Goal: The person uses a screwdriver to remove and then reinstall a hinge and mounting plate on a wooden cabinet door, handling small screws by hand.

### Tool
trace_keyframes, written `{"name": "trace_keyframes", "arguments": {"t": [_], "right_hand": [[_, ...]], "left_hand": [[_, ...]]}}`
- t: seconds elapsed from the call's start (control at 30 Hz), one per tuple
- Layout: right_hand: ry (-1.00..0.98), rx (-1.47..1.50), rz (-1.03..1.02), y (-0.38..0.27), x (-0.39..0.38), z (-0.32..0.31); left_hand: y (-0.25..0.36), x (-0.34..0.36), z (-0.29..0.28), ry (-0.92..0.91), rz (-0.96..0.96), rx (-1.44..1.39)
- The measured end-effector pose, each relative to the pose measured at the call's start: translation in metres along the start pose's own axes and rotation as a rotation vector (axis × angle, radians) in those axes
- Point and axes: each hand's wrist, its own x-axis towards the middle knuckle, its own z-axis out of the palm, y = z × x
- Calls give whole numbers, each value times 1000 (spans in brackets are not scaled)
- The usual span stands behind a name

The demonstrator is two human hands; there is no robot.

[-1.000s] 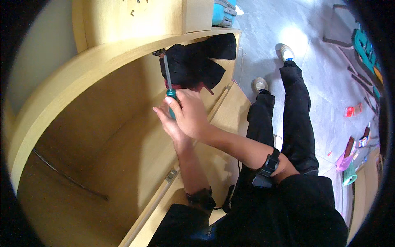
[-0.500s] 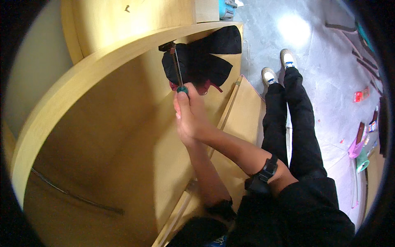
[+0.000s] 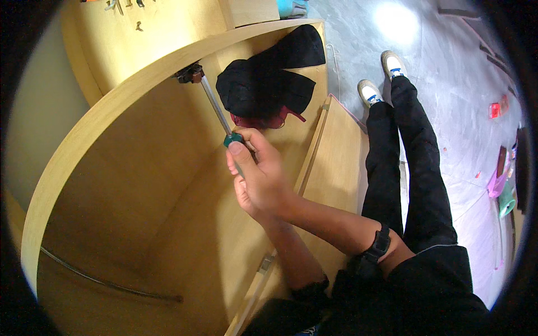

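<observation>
My right hand (image 3: 263, 173) is closed round the green handle of a screwdriver (image 3: 216, 106), its thumb laid along the handle. My left hand (image 3: 246, 203) is bunched at the handle's lower end, partly covered by the right hand and wrist. The steel shaft slants up and left to a small dark metal fitting (image 3: 190, 73) on the inside of a pale wooden cabinet (image 3: 84, 131), near its curved-looking edge. The tip is lost against the fitting. Beyond the shaft, black cloth (image 3: 266, 78) lies in the cabinet with a dark red item (image 3: 269, 119) under it.
A metal rod (image 3: 112, 283) runs inside the cabinet at lower left. Small hardware pieces (image 3: 139, 26) lie on the wooden surface at top left. A wooden rail (image 3: 314, 151) crosses beside my arms. Another person's legs (image 3: 417, 151) stretch over the grey floor; red packets (image 3: 494, 110) lie farther right.
Both hands have shifted slightly down and left with the screwdriver, whose shaft now leans more to the left. The view has moved a little, showing more hardware at top left.
</observation>
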Motion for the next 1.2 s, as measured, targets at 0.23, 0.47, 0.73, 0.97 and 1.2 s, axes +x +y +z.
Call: {"name": "trace_keyframes", "arguments": {"t": [0.23, 0.47, 0.73, 0.97, 1.2], "right_hand": [[-322, 142, 94, -9, 17, -34], [-416, 107, 147, -8, 15, -17], [-29, -10, 12, 5, -16, 1], [-619, 611, 334, -1, 13, -37], [-268, 228, 82, 3, 9, -28]], "left_hand": [[-5, -2, 6, -40, 3, -10], [-5, -1, -25, 144, 33, 22], [12, 4, -18, 345, 0, -210], [39, 11, 17, 119, -303, -481], [72, 66, 19, -337, -126, 158]]}}
